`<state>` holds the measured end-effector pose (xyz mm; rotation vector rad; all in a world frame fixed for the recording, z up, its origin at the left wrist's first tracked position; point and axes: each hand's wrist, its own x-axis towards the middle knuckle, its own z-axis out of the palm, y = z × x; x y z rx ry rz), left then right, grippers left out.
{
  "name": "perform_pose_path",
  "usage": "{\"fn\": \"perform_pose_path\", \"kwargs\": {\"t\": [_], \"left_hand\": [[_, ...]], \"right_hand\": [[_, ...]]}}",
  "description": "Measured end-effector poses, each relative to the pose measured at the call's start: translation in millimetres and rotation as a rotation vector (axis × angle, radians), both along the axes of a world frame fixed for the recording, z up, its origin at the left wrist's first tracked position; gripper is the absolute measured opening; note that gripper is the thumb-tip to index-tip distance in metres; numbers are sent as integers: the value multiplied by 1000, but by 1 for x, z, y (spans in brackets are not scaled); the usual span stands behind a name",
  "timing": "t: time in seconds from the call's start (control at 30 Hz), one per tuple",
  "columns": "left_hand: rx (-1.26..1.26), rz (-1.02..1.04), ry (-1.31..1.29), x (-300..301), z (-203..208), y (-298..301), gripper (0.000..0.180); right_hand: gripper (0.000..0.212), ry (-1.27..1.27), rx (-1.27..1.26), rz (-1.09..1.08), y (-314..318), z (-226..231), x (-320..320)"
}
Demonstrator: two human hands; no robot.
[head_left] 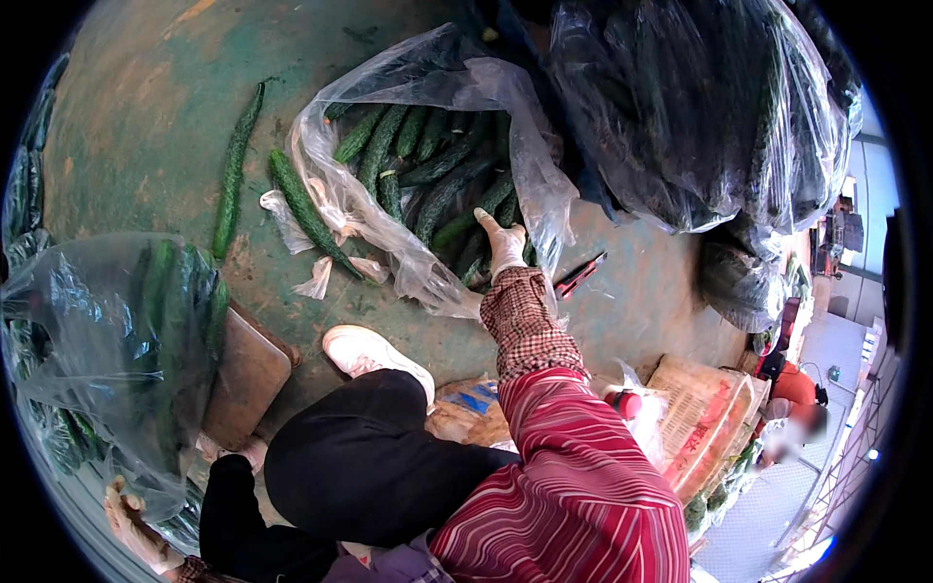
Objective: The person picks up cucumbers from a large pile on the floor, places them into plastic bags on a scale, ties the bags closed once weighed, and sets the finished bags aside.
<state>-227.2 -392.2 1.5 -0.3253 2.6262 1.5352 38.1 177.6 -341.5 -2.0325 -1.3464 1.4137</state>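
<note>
The floor (146,117) was green-painted concrete, scuffed to brown in patches. Against its far right edge stood big clear sacks (700,107) packed with dark cucumbers, the film glossy and creased. At the near left, the left hand (131,525), gloved, was closed on the neck of a clear bag (87,340) holding several cucumbers upright. In the middle of the floor lay an open bag (428,87), thin and crumpled, its mouth torn into white shreds. The right hand (503,243), in a pale glove, reached into that bag with fingers spread, resting on the long, bumpy, dark green cucumbers (437,185); it gripped nothing that could be seen. To do this well, I would judge, the hand should close round one cucumber mid-length and lift it straight, sparing the skin and the film. Two loose cucumbers (233,165) lay left of the bag. A small red tool (580,276) lay just right of the hand.
</note>
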Motion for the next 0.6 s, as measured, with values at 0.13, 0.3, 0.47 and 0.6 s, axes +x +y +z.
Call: {"fn": "perform_pose_path", "kwargs": {"t": [0.13,0.3,0.47,0.6], "left_hand": [[37,21,40,-2,-1,-2,28],[101,74,-28,3,5,9,28],[54,15,-57,3,7,0,29],[36,5,-37,4,10,0,29]], "right_hand": [[71,312,-149,-84,11,-5,23],[34,553,-294,-154,-5,72,-11],[65,82,-146,-175,6,0,-60],[64,29,-28,-438,-10,30,-87]]}}
